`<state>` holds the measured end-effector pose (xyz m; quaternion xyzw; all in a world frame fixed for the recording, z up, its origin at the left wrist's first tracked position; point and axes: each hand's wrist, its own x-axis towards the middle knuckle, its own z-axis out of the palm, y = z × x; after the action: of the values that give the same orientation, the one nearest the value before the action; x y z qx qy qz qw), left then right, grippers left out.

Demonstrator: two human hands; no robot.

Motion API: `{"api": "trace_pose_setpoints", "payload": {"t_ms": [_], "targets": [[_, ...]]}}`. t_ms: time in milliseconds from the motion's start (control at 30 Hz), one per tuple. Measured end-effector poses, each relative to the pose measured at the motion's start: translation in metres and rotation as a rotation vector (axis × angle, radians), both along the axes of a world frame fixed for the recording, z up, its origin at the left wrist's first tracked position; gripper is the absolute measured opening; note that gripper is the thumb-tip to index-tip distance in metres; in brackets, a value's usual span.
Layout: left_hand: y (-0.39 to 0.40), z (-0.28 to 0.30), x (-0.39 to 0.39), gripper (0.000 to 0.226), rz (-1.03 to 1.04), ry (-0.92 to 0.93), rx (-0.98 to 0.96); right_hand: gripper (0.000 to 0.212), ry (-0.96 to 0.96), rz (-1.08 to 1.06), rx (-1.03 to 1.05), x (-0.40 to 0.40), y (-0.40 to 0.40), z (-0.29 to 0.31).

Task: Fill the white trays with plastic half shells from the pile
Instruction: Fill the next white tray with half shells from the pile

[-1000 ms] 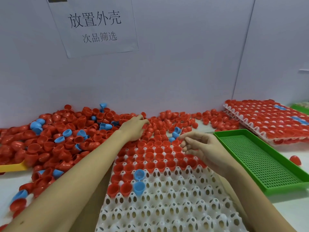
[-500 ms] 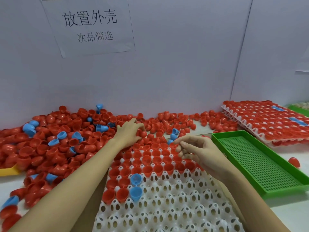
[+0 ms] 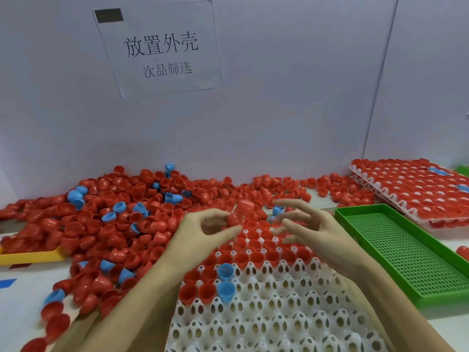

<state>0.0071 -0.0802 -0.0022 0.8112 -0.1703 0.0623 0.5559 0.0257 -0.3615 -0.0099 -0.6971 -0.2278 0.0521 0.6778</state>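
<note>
A big pile of red and blue half shells covers the table's left and back. In front of me lies the white tray. Its far rows hold red shells, plus two blue shells at the front of the filled part. My left hand hovers over the tray's far left corner, fingers curled, pinching a blurred red shell. My right hand hangs over the tray's far right with fingers spread and holds nothing.
A green perforated tray lies right of the white tray. Behind it sit stacked white trays filled with shells. A yellow tray edge shows at the left. A paper sign hangs on the wall.
My left hand has come back from the pile toward the tray with a red shell in its fingers. My right hand has spread its fingers.
</note>
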Motion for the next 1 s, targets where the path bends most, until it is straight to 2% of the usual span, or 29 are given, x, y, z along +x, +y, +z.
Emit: {"api": "trace_pose_setpoints", "payload": {"t_ms": [100,167,267,333,433,533,633,700,833,900,1000], "targets": [[-0.01,-0.011,-0.028,0.019,-0.048,0.001,-0.004,0.055,-0.075,0.156,-0.138,-0.011,0.01,0.006],[-0.012,-0.016,-0.034,0.022,-0.052,-0.005,0.051,0.047,-0.125,0.173,-0.219,-0.018,0.016,0.009],[-0.008,-0.019,-0.037,0.032,-0.06,0.033,0.095,0.031,-0.186,0.112,-0.236,-0.022,0.022,0.009],[-0.003,-0.02,-0.039,0.04,-0.052,0.055,0.097,0.025,-0.175,0.097,-0.206,-0.021,0.021,0.008],[0.007,-0.02,-0.039,0.037,-0.034,0.042,0.079,0.023,-0.13,-0.012,-0.175,-0.014,0.016,0.003],[0.011,-0.018,-0.039,0.023,-0.056,0.055,0.001,0.027,-0.059,-0.153,-0.177,0.0,0.013,0.003],[0.012,-0.015,-0.039,0.014,-0.095,0.145,-0.136,0.038,-0.06,-0.3,-0.255,0.025,0.02,0.012],[0.013,-0.015,-0.039,0.022,-0.134,0.237,-0.251,0.041,-0.115,-0.417,-0.367,0.043,0.026,0.023],[0.016,-0.017,-0.036,0.032,-0.084,0.364,-0.416,0.061,-0.269,-0.516,-0.726,0.054,0.04,0.044],[0.017,-0.018,-0.035,0.032,-0.046,0.379,-0.479,0.053,-0.392,-0.499,-0.707,0.042,0.051,0.047],[0.017,-0.019,-0.034,0.035,0.022,0.342,-0.467,0.034,-0.537,-0.203,-0.583,0.008,0.071,0.043]]}}
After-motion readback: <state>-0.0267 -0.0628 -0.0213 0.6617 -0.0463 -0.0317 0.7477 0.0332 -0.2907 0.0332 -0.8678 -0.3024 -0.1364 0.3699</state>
